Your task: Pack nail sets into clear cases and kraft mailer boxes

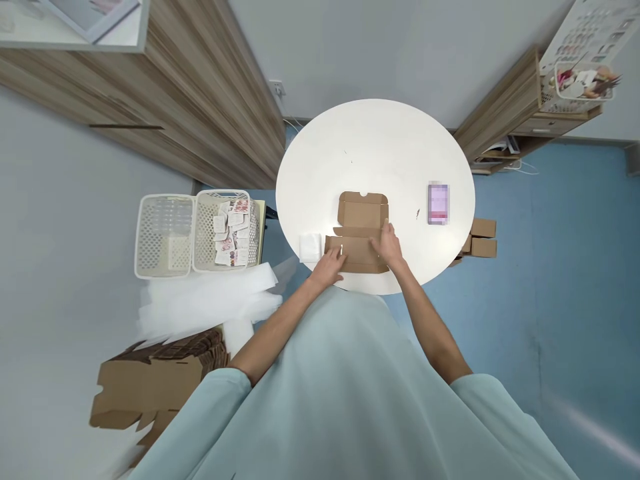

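Observation:
A brown cardboard box (363, 252), unfolded with its lid panel laid back, lies near the front edge of the white round table (375, 147). My left hand (329, 265) is at the box's left front corner, its fingers bent over the side edge. At the right side, my right hand (387, 243) grips the box edge, the thumb over the inner panel and the fingers along the outside. Just left of the box rests a white folded sheet or packet (311, 248).
A purple phone-like item (439, 203) lies on the table's right. At left stand white baskets (165, 257), one holding printed cards (233, 233), beside white foam sheets (205, 303) and stacked flat cardboard (150, 387). Small cardboard boxes (483, 248) sit below the table's right edge.

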Available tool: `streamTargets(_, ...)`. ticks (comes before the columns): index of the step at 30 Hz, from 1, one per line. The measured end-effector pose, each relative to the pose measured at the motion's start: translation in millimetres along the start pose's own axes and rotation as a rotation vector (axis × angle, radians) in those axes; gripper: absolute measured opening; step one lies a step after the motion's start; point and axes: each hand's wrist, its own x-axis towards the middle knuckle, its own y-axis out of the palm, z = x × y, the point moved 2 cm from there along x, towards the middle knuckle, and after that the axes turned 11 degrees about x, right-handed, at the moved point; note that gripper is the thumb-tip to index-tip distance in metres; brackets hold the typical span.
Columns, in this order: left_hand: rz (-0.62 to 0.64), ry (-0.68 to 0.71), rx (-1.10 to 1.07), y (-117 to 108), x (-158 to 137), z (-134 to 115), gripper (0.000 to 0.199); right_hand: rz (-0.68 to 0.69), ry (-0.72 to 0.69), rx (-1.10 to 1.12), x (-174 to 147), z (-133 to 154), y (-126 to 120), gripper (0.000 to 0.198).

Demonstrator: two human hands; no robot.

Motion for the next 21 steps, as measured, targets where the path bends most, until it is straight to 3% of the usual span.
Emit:
streamTargets(6, -0.012, -0.039, -0.039, 11.9, -10.0, 7.7, 0.032, 0.058, -0.074, 0.042, 10.3, -4.5, 22.0, 0.089)
streamTargets(11, -0.051, -0.069, -0.104, 6.5, -8.9, 7.8, 0.019, 0.036, -0.097, 0.1, -3.3, -19.3, 23.1, 0.091)
streamTargets(16, -0.072, -0.123, -0.183, 3.0, -9.6, 12.3, 0.03, 0.134, -0.125, 0.102, -27.8, -30.0, 23.0, 0.119)
streamTargets(21, -0.199, -0.266, -0.326, 3.9, -8.7, 14.8, 0.084, 0.268, -0.12, 0.023, -43.4, -34.9, 23.8, 0.144)
